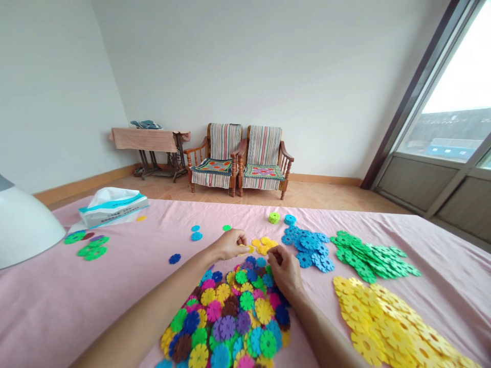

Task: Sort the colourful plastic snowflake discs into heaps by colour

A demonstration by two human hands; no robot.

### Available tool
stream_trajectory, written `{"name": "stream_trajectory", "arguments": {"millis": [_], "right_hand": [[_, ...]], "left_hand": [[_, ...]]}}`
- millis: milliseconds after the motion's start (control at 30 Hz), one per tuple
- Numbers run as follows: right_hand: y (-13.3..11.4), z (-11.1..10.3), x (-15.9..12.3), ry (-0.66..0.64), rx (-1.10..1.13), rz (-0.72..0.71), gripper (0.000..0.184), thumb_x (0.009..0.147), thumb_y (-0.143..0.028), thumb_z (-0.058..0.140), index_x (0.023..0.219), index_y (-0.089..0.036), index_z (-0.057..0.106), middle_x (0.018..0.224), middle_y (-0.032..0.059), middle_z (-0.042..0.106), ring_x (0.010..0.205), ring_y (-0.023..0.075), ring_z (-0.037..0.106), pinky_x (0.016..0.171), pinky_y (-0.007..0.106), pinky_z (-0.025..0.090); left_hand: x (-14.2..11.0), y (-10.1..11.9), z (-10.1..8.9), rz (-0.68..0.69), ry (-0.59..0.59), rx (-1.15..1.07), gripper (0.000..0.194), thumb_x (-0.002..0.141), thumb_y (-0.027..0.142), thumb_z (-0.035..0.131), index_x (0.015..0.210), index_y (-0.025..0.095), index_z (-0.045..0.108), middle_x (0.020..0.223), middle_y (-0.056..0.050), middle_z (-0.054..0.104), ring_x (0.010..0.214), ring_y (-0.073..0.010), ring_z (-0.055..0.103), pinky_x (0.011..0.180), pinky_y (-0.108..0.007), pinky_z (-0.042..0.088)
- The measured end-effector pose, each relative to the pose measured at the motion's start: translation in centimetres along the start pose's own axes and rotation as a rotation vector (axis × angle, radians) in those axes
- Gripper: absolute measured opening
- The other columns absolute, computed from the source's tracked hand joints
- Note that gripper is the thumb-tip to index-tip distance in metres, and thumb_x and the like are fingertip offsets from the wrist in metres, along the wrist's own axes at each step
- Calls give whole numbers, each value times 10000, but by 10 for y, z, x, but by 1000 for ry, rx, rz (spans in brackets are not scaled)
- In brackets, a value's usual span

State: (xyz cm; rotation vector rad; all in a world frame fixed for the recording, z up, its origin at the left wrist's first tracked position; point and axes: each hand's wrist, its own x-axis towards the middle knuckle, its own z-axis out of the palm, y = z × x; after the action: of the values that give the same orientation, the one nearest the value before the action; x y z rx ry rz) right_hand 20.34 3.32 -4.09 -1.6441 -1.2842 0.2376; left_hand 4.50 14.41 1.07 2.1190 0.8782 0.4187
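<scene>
My left hand [230,244] reaches past the far edge of a mixed heap of colourful plastic snowflake discs [226,312]. Its thumb and fingers are pinched on a yellow snowflake disc [250,249], which shows at the fingertips. Opposite it, my right hand [286,268] hovers at the heap's far right edge with its fingers curled together; whatever they hold, if anything, is hidden. Just beyond and between both hands lies a small group of yellow discs [264,245]. Blue discs [309,248] are heaped to the right of my right hand.
Green discs [372,255] and a large spread of yellow discs [391,322] lie at right. Small stacks, one lime [273,218], one blue [290,220], stand farther back. Leftward are loose discs [175,258], a tissue pack [113,207] and a white rounded object [26,225].
</scene>
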Motion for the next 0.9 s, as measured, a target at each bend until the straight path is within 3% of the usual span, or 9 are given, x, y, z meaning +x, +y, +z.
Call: {"name": "stream_trajectory", "arguments": {"millis": [167, 333, 567, 700, 800, 900], "right_hand": [[1, 1, 0, -2, 24, -3, 184, 748, -268, 438, 693, -179, 589, 566, -1, 596, 501, 136, 530, 479, 219, 347], [1, 1, 1, -6, 8, -1, 175, 750, -254, 437, 699, -185, 589, 567, -7, 596, 512, 138, 544, 490, 221, 350], [0, 0, 0, -12, -14, 13, 156, 741, -230, 443, 693, -186, 585, 591, -5, 608, 532, 143, 557, 503, 222, 351], [0, 0, 1, -18, -23, 5, 158, 747, -230, 443, 697, -185, 586, 595, -1, 612, 533, 145, 556, 506, 224, 350], [1, 0, 1, -20, -29, 0, 155, 749, -230, 446, 702, -184, 587, 603, 1, 620, 532, 144, 555, 510, 226, 351], [1, 0, 1, -22, -40, 7, 151, 752, -235, 451, 704, -184, 585, 596, -2, 613, 528, 142, 552, 509, 226, 347]], "left_hand": [[31, 2, 20, -22, 121, -17, 105, 700, 213, 557, 752, 122, 547, 613, 5, 567, 546, -110, 538, 493, -197, 392], [26, -2, 20, -21, 165, -17, 131, 730, 206, 522, 823, 119, 549, 703, -24, 601, 576, -119, 568, 516, -208, 425], [-19, -6, -8, 28, -18, 15, 110, 693, 212, 536, 744, 131, 589, 608, 11, 573, 553, -123, 553, 510, -202, 399], [-46, -2, -26, 54, -182, 91, 129, 674, 214, 555, 748, 141, 632, 619, 9, 594, 570, -128, 548, 508, -197, 378], [-58, 1, -30, 64, -261, 148, 171, 686, 228, 558, 814, 152, 641, 659, 10, 599, 619, -130, 551, 532, -188, 384], [-62, 3, -26, 60, -257, 182, 193, 652, 206, 579, 830, 155, 631, 669, 17, 584, 622, -124, 539, 529, -179, 374]]}}
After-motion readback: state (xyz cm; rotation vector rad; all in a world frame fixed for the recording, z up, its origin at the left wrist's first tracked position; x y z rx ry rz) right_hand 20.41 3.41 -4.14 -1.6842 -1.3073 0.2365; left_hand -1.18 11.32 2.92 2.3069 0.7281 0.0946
